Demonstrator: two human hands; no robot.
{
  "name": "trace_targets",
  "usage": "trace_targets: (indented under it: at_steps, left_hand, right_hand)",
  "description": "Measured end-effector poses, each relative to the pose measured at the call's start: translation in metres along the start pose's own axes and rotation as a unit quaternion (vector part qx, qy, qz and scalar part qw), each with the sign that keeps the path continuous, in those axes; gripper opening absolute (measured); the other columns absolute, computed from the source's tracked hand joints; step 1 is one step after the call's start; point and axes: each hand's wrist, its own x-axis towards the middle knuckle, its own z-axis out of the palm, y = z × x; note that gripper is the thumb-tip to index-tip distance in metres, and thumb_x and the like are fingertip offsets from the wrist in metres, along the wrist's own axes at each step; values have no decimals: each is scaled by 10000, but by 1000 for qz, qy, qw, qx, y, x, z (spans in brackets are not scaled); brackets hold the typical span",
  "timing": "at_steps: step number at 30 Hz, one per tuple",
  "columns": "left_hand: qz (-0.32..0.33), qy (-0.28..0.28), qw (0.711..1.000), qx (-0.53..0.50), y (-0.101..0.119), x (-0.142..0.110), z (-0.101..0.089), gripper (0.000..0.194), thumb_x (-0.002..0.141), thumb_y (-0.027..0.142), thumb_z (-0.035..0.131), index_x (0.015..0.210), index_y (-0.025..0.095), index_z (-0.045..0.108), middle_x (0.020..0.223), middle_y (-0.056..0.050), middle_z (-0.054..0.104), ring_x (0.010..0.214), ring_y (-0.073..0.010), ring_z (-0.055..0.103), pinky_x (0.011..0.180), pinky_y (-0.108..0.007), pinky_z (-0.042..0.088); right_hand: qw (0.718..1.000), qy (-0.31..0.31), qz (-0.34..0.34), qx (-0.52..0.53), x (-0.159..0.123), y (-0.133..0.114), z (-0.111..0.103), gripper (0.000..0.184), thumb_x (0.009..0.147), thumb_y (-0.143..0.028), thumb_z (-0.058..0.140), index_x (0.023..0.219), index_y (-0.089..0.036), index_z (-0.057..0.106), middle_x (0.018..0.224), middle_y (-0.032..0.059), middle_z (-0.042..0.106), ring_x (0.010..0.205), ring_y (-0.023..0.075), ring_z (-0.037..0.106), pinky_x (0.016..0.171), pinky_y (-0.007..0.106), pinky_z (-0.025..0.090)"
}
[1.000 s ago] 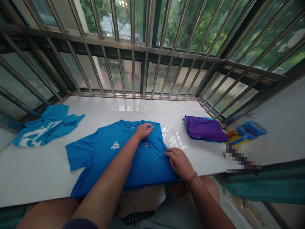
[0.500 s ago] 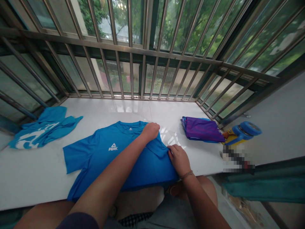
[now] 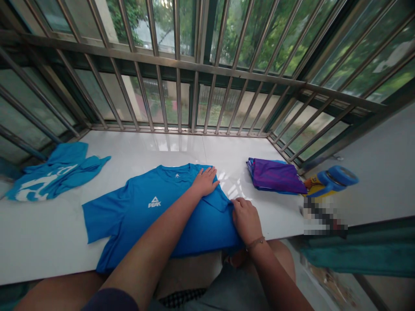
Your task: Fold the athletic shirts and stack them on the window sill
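A blue T-shirt (image 3: 142, 224) with a white PEAK logo on its chest is spread on the white ledge (image 3: 42, 242), collar toward the window. Its left-hand sleeve lies stretched out; the right side is folded over on itself. My left hand (image 3: 205, 181) rests flat on the shirt near the right shoulder, fingers spread and pointing away from me. At the folded right edge, my right hand (image 3: 247, 218) pinches the cloth between thumb and fingers. The lower hem hangs at the ledge's front edge, partly behind my left forearm.
A crumpled teal garment (image 3: 58, 172) with white print lies at the far left. Folded purple and blue clothing (image 3: 275, 175) sits on the right, beside a blue and yellow object (image 3: 333, 179). Metal window bars (image 3: 194, 67) enclose the back and sides.
My left hand has gone from closed fingers at the shirt's shoulder to lying flat with fingers spread. My right hand still holds the folded edge, shifted slightly down and right.
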Motion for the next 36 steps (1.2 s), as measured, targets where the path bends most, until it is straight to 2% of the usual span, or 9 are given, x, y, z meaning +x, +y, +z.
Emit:
trace_targets:
  at_steps: [6,9,17,20,22,25,28,32,36]
  left_hand:
    - [2,-20,1000,3,1,1,-3,713,1115,561,339,1730,202,359,1817,-106,285,1698,-298,230,1381,-589,157]
    - [-2,-27,1000,-10,0,2,-4,677,1123,515,334,1723,205,377,1816,-102,287,1698,-290,232,1382,-590,151]
    - [-8,-29,999,-23,-2,5,-6,676,1106,493,407,1730,237,361,1810,-103,310,1693,-297,250,1379,-589,162]
    - [-2,-26,1000,-8,-1,2,-4,711,1091,542,429,1726,227,370,1814,-114,300,1695,-311,239,1379,-593,148]
    - [2,-19,1000,0,0,0,-3,733,1085,573,426,1727,223,369,1817,-117,290,1697,-317,230,1377,-603,141]
    - [1,-14,1000,5,4,0,-4,758,1083,598,416,1736,219,349,1826,-112,259,1701,-316,214,1377,-612,126]
    - [-24,-14,1000,13,10,-3,-7,769,1087,603,407,1741,204,337,1825,-121,251,1700,-333,212,1371,-632,130]
    - [-71,12,997,20,13,-31,-16,725,1106,512,396,1739,163,333,1815,-163,272,1683,-359,258,1349,-624,231]
    - [-134,100,986,20,-15,-106,-38,607,1108,348,366,1683,165,430,1735,-181,451,1592,-340,435,1304,-541,353]
  right_hand:
    - [993,-3,-117,33,9,-18,7,220,1080,-294,622,1262,-252,740,1302,95,734,1182,290,619,990,417,466]
    - [993,-25,-117,19,15,-20,10,180,1100,-290,587,1138,-252,758,1135,95,761,1088,291,631,923,412,467]
    - [990,-20,-125,65,9,-20,3,298,1135,-354,504,1108,-235,776,1095,104,767,1065,271,666,963,405,485]
    - [990,28,-103,94,11,-22,6,365,1141,-375,473,1319,-200,739,1349,150,745,1259,290,655,1134,459,462]
    - [991,42,-86,98,13,-23,15,490,1134,-402,471,1533,-155,611,1597,189,601,1479,321,540,1256,519,374]
    - [995,-11,-56,87,14,-27,32,679,1120,-480,464,1691,-117,414,1760,213,374,1632,362,360,1301,612,299]
    - [995,-55,-33,81,14,-29,44,727,1123,-515,420,1722,-109,352,1785,208,302,1659,365,310,1305,641,281]
    - [995,-51,-29,76,14,-29,49,710,1129,-517,380,1728,-137,353,1793,188,285,1667,360,292,1304,650,272]
    - [996,-37,-33,77,14,-26,55,722,1127,-528,360,1735,-139,337,1792,193,295,1665,364,293,1295,657,287]
